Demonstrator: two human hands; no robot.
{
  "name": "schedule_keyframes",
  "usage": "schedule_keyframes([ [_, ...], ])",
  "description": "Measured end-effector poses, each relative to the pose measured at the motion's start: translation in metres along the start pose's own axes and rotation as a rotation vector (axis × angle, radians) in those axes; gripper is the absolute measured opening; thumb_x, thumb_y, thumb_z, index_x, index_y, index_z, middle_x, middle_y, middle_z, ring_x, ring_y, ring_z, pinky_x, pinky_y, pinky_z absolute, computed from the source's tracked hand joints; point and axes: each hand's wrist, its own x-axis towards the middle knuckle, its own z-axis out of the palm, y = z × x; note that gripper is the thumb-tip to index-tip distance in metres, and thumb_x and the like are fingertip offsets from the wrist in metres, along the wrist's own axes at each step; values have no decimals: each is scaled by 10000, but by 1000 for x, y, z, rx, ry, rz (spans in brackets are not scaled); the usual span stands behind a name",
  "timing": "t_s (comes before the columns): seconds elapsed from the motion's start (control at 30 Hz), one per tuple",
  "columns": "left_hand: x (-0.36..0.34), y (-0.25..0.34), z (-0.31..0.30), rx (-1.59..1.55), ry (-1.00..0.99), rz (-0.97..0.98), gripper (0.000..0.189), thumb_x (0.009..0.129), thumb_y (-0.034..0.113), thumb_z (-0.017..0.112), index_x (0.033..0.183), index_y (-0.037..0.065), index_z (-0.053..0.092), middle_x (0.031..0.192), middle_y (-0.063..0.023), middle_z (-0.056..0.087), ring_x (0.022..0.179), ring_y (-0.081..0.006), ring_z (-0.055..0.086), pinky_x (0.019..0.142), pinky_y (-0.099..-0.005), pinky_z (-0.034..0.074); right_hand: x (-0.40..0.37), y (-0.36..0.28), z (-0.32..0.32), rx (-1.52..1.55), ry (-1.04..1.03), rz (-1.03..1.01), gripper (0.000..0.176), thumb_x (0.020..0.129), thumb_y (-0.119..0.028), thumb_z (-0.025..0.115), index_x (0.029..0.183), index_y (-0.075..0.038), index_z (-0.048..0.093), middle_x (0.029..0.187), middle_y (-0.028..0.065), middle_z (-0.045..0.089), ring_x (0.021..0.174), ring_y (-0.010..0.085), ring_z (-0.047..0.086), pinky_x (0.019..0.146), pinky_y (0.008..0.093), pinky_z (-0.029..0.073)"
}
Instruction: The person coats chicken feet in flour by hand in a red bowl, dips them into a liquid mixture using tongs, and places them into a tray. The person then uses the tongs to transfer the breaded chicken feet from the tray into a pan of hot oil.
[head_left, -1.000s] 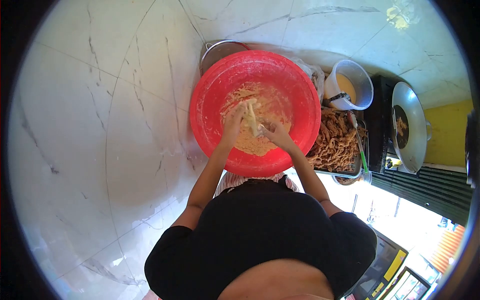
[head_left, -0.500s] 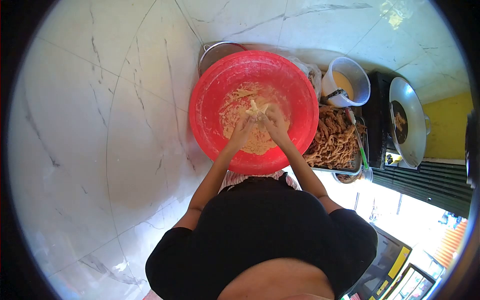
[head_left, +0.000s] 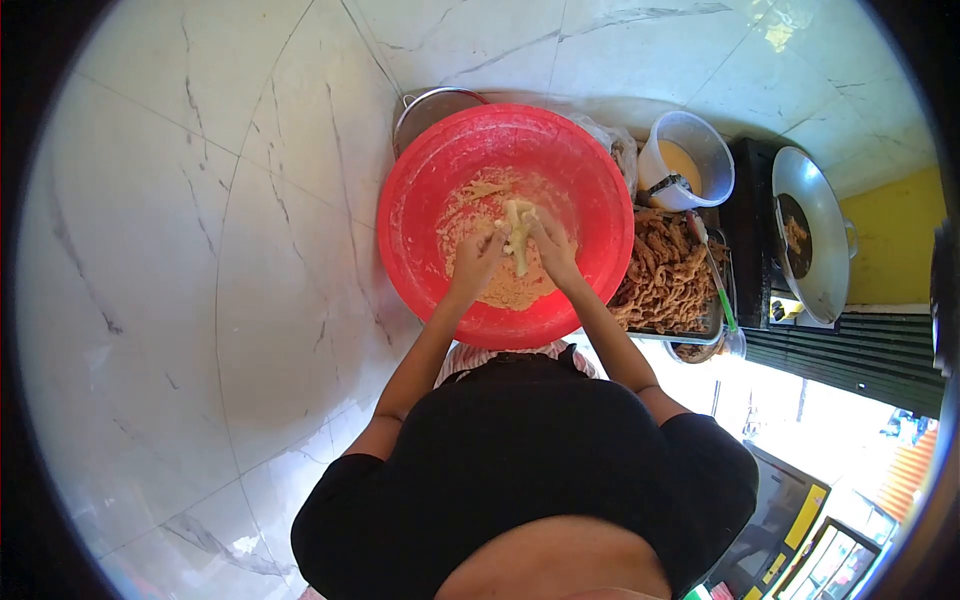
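Over the large red basin (head_left: pixel 402 235), both my hands are at a pale, flour-coated strip (head_left: pixel 518 245), whose kind I cannot make out. My left hand (head_left: pixel 477 262) has its fingers curled in against the strip's left side. From the right, my right hand (head_left: pixel 551 250) pinches the strip near its upper part, and its lower end hangs down toward me. Loose, clumpy flour (head_left: pixel 510 292) lies on the basin's bottom beneath the hands. The fingertips are partly hidden by the strip and flour.
Right of the basin, a metal tray (head_left: pixel 712 325) holds many brown fried strips (head_left: pixel 665 275) and green-handled tongs (head_left: pixel 722 295). Behind it stands a plastic bucket (head_left: pixel 715 160) of pale batter. Farther right, a wok (head_left: pixel 825 235) of dark oil sits on a black stove (head_left: pixel 752 235).
The pale piece, bunched between my fingertips before, now hangs lengthwise as a long strip. My hands have moved slightly apart, the left one a little down and left.
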Motion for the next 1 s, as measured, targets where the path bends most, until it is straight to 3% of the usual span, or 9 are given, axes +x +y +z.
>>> schedule_keyframes([
  [0.03,0,1,2,1,-2,0,258,897,213,466,918,-21,574,751,-6,545,660,-37,489,622,-204,449,-3,0,0,0,2,0,318,912,-203,392,1104,31,489,1089,84,501,942,149,503,772,265,416],
  [0.1,1,2,4,-40,131,149,300,894,248,472,855,-23,593,700,8,523,610,-29,467,576,-185,428,-12,-5,-1,364,-95,387,334,911,-224,396,1148,-2,472,1063,84,521,901,126,532,727,240,434],
  [0.2,4,12,-11,118,153,-33,286,893,242,475,964,-15,578,834,-20,574,727,-52,535,634,-192,448,-18,7,1,352,-323,382,353,910,-243,404,1173,-15,459,1000,55,547,841,103,534,719,235,430],
  [0.33,11,9,-13,198,147,93,323,894,288,465,925,-9,588,777,-7,555,796,-68,485,717,-205,391,-23,16,3,193,-269,356,342,905,-223,427,1165,-3,463,940,26,558,788,85,520,700,243,428],
  [0.4,10,21,-6,-97,102,176,381,900,331,437,991,-16,564,882,-29,558,878,-85,465,789,-228,363,-24,17,2,232,-262,293,341,890,-208,466,1160,1,468,903,3,554,752,68,502,679,235,422],
  [0.6,20,13,-25,-18,-92,11,457,900,384,407,1097,-17,505,1006,-51,539,948,-104,478,829,-245,362,-26,-3,3,178,-411,395,350,878,-222,494,1150,-1,476,880,-20,541,786,62,496,707,227,415],
  [0.73,14,20,-21,9,-9,2,461,899,385,408,1120,-12,489,1004,-51,542,950,-109,486,825,-252,369,-31,1,8,360,-296,431,361,877,-232,497,1154,-1,472,888,-18,543,800,61,493,724,227,413],
  [0.9,11,18,-22,-99,-294,-34,327,874,233,502,1128,28,505,970,-43,570,849,-94,539,740,-229,433,-31,2,4,244,-338,422,365,882,-248,485,1158,-10,470,875,-15,536,786,61,495,713,235,420],
  [1.0,6,28,-19,-115,-305,-35,366,850,111,529,1180,-20,440,991,-68,548,848,-114,550,734,-227,452,-38,12,7,271,-333,387,364,882,-253,482,1165,-23,471,875,-16,534,766,59,488,686,230,416],
])
